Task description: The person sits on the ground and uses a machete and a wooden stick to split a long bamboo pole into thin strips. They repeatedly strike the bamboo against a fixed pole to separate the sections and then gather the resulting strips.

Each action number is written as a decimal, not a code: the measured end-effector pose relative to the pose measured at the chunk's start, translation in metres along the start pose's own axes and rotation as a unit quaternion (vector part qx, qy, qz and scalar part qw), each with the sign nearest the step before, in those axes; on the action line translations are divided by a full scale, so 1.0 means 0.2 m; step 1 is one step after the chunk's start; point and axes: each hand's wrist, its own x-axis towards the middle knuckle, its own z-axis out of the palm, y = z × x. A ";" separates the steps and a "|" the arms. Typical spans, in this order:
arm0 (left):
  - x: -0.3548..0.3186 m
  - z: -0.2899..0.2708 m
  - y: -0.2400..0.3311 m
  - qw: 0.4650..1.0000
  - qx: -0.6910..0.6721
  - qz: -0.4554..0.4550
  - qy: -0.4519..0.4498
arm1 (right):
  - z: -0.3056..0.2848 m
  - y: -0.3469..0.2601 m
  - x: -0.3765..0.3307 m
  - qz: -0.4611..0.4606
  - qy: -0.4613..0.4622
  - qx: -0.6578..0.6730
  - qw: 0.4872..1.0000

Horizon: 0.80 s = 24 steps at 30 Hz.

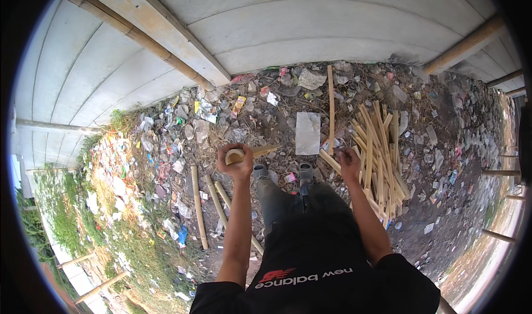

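My left hand (237,164) is wrapped round a piece of bamboo (261,150); its curved, hollow end faces up by my palm and a tapering length sticks out to the right. My right hand (349,165) is beside the left edge of a heap of split bamboo strips (379,159), its fingers bent and apart, with nothing plain to see in them. Close to those fingers lies one strip (329,160), partly hidden by the hand. A long, flat strip (331,109) lies on the ground beyond it.
Several bamboo lengths (199,208) lie left of my legs. A pale flat sheet (308,134) rests ahead of my feet (305,171). Litter covers the ground (421,164). A grey panel wall (332,26) with bamboo poles (133,31) stands ahead; greenery (64,220) grows at left.
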 end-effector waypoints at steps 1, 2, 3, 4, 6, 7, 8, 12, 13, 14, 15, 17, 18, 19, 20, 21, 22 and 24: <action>0.01 0.00 -0.01 1.000 -0.014 0.001 -0.003 | 0.01 0.02 0.02 0.005 0.031 -0.024 0.999; 0.02 0.00 -0.01 1.000 -0.026 0.000 -0.001 | 0.03 0.01 0.04 0.010 0.056 -0.051 0.997; 0.04 0.01 -0.01 0.999 -0.038 -0.001 0.002 | 0.04 0.02 0.04 0.014 0.082 -0.078 0.993; 0.04 0.02 -0.01 0.997 -0.070 -0.014 0.009 | 0.05 0.02 0.03 -0.027 0.101 -0.092 0.990; 0.06 0.04 0.08 0.990 -0.131 -0.041 0.029 | 0.08 0.02 0.00 -0.110 0.133 -0.122 0.977; 0.04 0.05 0.08 0.992 -0.119 -0.035 0.008 | 0.08 0.02 -0.02 -0.112 0.115 -0.078 0.984; 0.04 0.06 0.07 0.994 -0.106 -0.028 -0.013 | 0.09 0.00 -0.04 -0.113 0.097 -0.031 0.988; 0.01 0.14 0.05 0.992 -0.122 0.005 -0.041 | 0.13 -0.13 -0.12 -0.075 0.075 -0.035 0.994; 0.01 0.17 0.05 0.991 -0.127 0.010 -0.049 | 0.14 -0.14 -0.11 -0.091 0.073 -0.051 0.992; 0.01 0.20 0.04 0.992 -0.113 0.018 -0.050 | 0.13 -0.15 -0.10 -0.107 0.072 -0.068 0.989; 0.01 0.22 0.01 0.993 -0.095 0.033 -0.055 | 0.13 -0.14 -0.09 -0.122 0.071 -0.085 0.986; 0.01 0.27 -0.06 0.994 -0.063 0.063 -0.064 | 0.14 -0.16 -0.06 -0.132 0.079 -0.075 0.985; 0.01 0.26 -0.08 0.991 -0.019 0.100 -0.086 | 0.14 -0.18 -0.04 -0.139 0.085 -0.071 0.984; 0.02 0.27 -0.10 0.990 -0.024 0.093 -0.106 | 0.14 -0.20 -0.04 -0.145 0.081 -0.062 0.984; 0.02 0.28 -0.15 0.988 -0.028 0.086 -0.125 | 0.15 -0.24 -0.03 -0.151 0.075 -0.055 0.984; 0.00 0.29 -0.20 0.986 -0.030 0.078 -0.141 | 0.17 -0.28 -0.04 -0.156 0.066 -0.047 0.984; -0.02 0.31 -0.24 0.984 0.004 0.051 -0.169 | 0.19 -0.32 -0.04 -0.154 0.057 -0.050 0.985; -0.07 0.34 -0.37 0.973 0.072 -0.006 -0.219 | 0.19 -0.35 -0.03 -0.170 0.019 -0.052 0.984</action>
